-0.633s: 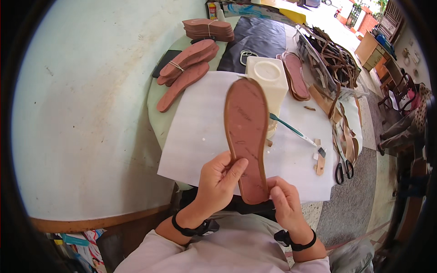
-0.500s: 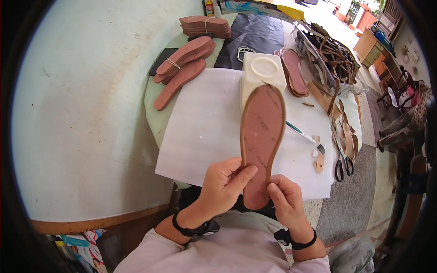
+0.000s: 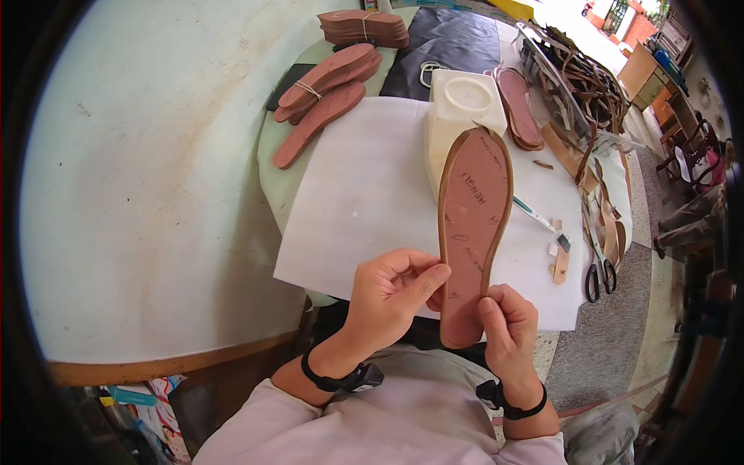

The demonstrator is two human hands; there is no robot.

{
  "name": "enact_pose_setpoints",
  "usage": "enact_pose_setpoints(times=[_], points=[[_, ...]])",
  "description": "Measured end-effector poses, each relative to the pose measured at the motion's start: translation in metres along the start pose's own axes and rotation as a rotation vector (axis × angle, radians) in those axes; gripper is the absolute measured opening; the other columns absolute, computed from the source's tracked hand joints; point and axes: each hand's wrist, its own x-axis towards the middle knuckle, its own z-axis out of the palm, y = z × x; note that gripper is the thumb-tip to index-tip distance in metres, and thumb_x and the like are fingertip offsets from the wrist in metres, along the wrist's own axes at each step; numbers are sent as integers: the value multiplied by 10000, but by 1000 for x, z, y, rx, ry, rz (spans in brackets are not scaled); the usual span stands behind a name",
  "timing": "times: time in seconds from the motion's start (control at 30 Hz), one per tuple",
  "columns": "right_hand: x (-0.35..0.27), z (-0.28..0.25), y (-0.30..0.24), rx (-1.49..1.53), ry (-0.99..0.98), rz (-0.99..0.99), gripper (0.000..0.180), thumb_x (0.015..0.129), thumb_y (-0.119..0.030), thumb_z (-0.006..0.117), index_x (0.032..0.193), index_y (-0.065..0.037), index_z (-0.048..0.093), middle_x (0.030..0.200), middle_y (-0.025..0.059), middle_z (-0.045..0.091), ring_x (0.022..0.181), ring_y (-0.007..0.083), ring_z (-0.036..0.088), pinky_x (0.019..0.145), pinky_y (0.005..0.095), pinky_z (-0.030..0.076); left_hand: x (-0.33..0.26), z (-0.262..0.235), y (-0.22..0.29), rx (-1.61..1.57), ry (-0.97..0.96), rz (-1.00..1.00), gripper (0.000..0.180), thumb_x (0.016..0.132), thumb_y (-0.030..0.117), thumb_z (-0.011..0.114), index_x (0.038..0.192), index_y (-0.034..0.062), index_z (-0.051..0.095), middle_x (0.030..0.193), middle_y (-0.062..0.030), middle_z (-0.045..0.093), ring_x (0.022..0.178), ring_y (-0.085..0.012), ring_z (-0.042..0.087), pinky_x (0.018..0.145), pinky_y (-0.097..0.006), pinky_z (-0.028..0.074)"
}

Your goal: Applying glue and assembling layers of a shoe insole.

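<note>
A reddish-brown shoe insole (image 3: 474,209) with a darker brown strip along its edge is held up over the near side of the table, wide end away from me. My left hand (image 3: 397,302) pinches its left edge between thumb and fingers. On the lower right edge, by the narrow end, my right hand (image 3: 511,325) grips it the same way. Behind the insole's wide end stands a white plastic container (image 3: 465,101), partly hidden by it. A white sheet (image 3: 364,194) covers the table below.
Bundled insoles (image 3: 329,81) lie at the far left, with another stack (image 3: 364,29) behind. More edged insoles (image 3: 521,108) rest right of the container. A clear bin (image 3: 573,85) overflows with brown strips. Scissors (image 3: 601,271), a green-and-white pen-like tool (image 3: 535,213) and scraps lie right.
The insole has shifted slightly right in the view with both hands, still held. My left thumb now sits at its edge rather than across its face. The table appears shifted from a changed viewpoint.
</note>
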Motion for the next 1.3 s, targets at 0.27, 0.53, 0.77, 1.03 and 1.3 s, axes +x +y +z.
enact_pose_setpoints(times=[0.27,0.53,0.77,1.03,1.3], points=[[5,10,0,77,87,14,144,1032,-60,551,918,15,598,781,-2,608,745,41,483,665,219,429,1,8,3,19,8,-86,113,954,31,708,985,-77,706,832,-139,735,697,-181,723,603,-291,608],[8,19,-4,53,129,-128,222,1066,-147,542,879,-28,548,800,-26,598,727,11,448,634,197,392,4,7,11,-10,-7,-157,103,924,20,739,965,-71,712,836,-144,739,694,-168,729,575,-276,618],[10,27,-7,190,143,-150,146,1046,-83,533,946,10,583,829,8,633,757,35,493,669,217,435,-2,7,13,-18,-1,-96,103,898,-9,760,968,-69,715,852,-145,746,712,-163,729,609,-277,624],[13,29,-1,181,161,-166,148,1050,-82,530,940,5,576,826,6,630,733,31,498,650,212,433,-10,6,10,-13,-8,-85,113,893,-6,770,979,-65,726,872,-128,749,735,-133,715,639,-262,620],[18,34,9,225,182,-153,125,1035,-57,552,934,5,590,814,1,617,755,42,487,663,223,429,-10,-3,3,-2,-31,-218,109,894,-6,768,974,-64,722,884,-128,745,755,-151,723,633,-271,624]])
